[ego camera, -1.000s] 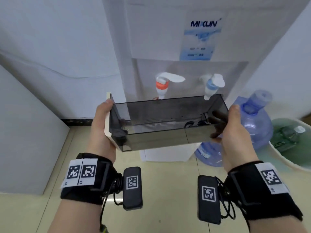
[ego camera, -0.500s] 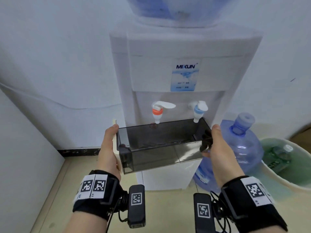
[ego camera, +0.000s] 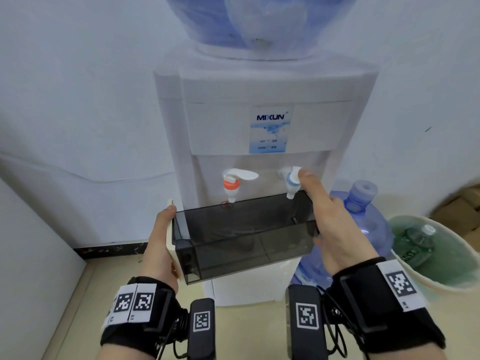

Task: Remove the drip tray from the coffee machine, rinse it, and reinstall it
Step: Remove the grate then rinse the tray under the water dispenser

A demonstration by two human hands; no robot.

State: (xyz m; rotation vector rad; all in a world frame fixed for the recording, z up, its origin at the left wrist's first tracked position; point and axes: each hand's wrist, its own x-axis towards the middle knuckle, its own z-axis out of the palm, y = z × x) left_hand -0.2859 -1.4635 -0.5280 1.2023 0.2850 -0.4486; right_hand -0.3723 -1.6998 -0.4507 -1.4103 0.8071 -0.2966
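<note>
The drip tray [ego camera: 244, 245] is a smoky see-through box with a cream left end. It is held level in front of a white water dispenser [ego camera: 259, 87], its back edge just under the red tap [ego camera: 231, 184] and the blue tap [ego camera: 291, 181]. My left hand [ego camera: 161, 245] grips the tray's cream end. My right hand [ego camera: 337, 229] lies beside the tray's right end with its index finger stretched up onto the blue tap's lever. I cannot tell whether its lower fingers still touch the tray. No water shows under the tap.
An inverted blue bottle [ego camera: 254, 19] sits on top of the dispenser. A second blue water bottle [ego camera: 368, 219] stands on the floor to the right, beside a cream-rimmed green basin [ego camera: 426, 284] holding a bottle. A grey panel [ego camera: 31, 255] closes off the left side.
The tray has moved closer in under the taps. My right hand has come off the tray's right end and its index finger has reached up to the blue tap.
</note>
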